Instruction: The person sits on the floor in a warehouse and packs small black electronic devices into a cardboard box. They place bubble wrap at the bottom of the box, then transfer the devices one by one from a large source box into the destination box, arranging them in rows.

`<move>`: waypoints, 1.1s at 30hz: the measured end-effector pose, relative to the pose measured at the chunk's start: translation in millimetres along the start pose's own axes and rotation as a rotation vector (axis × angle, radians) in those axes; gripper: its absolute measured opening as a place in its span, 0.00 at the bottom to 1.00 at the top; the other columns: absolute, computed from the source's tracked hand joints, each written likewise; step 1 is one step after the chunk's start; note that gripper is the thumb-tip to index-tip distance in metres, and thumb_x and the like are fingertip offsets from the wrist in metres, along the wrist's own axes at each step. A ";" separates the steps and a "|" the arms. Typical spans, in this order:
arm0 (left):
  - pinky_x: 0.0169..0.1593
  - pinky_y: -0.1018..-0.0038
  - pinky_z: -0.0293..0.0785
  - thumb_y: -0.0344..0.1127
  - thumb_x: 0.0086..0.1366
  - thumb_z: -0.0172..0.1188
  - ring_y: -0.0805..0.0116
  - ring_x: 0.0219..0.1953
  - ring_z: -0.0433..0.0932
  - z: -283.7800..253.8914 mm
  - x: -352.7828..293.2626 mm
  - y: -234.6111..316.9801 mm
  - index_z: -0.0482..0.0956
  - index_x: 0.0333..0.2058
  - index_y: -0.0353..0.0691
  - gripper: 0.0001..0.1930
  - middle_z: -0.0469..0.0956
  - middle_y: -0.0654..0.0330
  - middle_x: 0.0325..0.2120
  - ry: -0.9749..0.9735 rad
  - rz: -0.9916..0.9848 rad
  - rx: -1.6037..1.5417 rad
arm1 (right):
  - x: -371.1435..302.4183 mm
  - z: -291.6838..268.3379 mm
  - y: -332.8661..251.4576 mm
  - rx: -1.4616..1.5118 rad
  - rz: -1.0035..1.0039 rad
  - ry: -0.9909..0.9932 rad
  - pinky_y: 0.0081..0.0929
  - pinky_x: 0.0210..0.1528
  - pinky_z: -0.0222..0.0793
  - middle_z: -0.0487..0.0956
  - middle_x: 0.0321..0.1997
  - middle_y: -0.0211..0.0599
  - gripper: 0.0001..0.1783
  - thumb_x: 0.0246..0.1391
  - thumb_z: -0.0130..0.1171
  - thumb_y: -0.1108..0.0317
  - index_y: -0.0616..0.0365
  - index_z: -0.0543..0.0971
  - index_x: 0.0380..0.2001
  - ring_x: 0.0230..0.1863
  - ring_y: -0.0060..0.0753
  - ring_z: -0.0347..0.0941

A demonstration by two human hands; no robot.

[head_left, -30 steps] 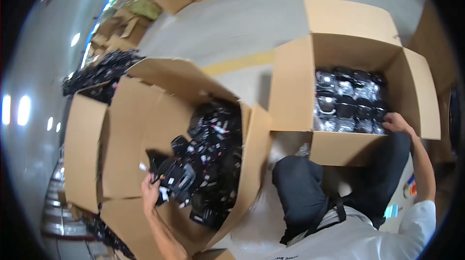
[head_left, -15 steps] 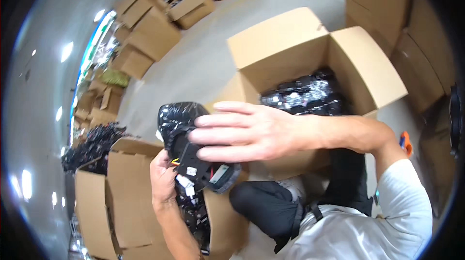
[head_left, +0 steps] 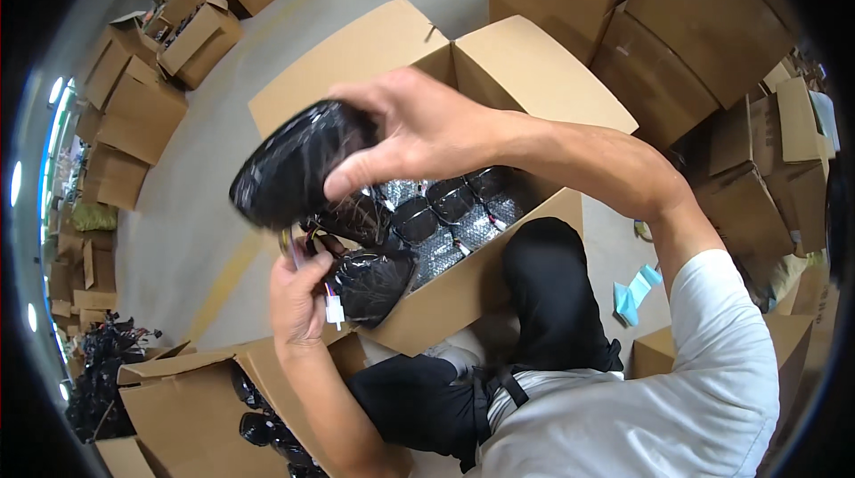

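Bright, fairly even light. Lamps (head_left: 16, 182) glare white along the far left. Pale highlights streak the black wrapped unit (head_left: 298, 162) (shiny film, creased); right hand (head_left: 411, 124) a little smeared by motion. Straight carton edges bow near the rim; corners sink into black.

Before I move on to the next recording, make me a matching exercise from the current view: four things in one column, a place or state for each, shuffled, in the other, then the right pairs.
Things:
1. Right hand
2. Left hand
3. White connector
4. Pale blue item

Places and states:
A. Lies on the grey floor
B. Grips a black plastic-wrapped unit
C. Hangs beside the left hand
D. Fingers closed on thin wires

Right pairs: 1-B, 2-D, 3-C, 4-A
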State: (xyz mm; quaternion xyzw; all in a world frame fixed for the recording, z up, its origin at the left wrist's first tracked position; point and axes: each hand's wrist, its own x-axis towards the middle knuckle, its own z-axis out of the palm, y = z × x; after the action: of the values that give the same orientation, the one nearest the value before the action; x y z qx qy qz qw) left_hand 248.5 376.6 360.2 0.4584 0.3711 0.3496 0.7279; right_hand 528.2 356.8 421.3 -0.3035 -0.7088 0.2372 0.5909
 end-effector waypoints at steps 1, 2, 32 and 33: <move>0.48 0.71 0.81 0.26 0.61 0.66 0.63 0.39 0.83 -0.2 1.9 -4.9 0.75 0.46 0.33 0.15 0.81 0.54 0.37 -0.056 -0.023 0.006 | -1.2 -0.3 12.7 0.012 -0.046 0.089 0.26 0.44 0.77 0.86 0.37 0.38 0.28 0.47 0.77 0.60 0.63 0.81 0.49 0.38 0.27 0.81; 0.47 0.73 0.80 0.28 0.63 0.66 0.64 0.38 0.83 -14.4 0.7 -12.0 0.74 0.43 0.35 0.13 0.80 0.55 0.37 -0.049 -0.026 0.013 | 2.6 -6.0 12.6 -0.001 0.119 0.146 0.26 0.44 0.77 0.86 0.36 0.37 0.27 0.48 0.77 0.60 0.63 0.81 0.48 0.37 0.25 0.81; 0.40 0.78 0.72 0.40 0.72 0.62 0.70 0.34 0.80 -66.3 -24.3 -3.3 0.74 0.40 0.33 0.14 0.80 0.56 0.35 0.596 0.284 0.188 | -211.5 205.8 315.7 0.939 1.836 -0.286 0.26 0.36 0.78 0.85 0.41 0.27 0.20 0.61 0.66 0.53 0.56 0.81 0.47 0.36 0.22 0.81; 0.40 0.78 0.72 0.41 0.72 0.62 0.70 0.34 0.80 -65.3 -24.9 -2.4 0.74 0.40 0.33 0.14 0.80 0.56 0.35 0.594 0.282 0.199 | -222.7 202.4 326.4 0.931 1.855 -0.288 0.25 0.36 0.78 0.86 0.41 0.28 0.18 0.62 0.65 0.54 0.56 0.81 0.47 0.37 0.23 0.82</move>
State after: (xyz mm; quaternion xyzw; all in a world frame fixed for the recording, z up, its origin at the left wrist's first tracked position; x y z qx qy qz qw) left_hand 180.7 381.3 343.5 0.4521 0.5321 0.5269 0.4846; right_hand 404.5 432.6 1.6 -0.4396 -0.1005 0.8806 0.1456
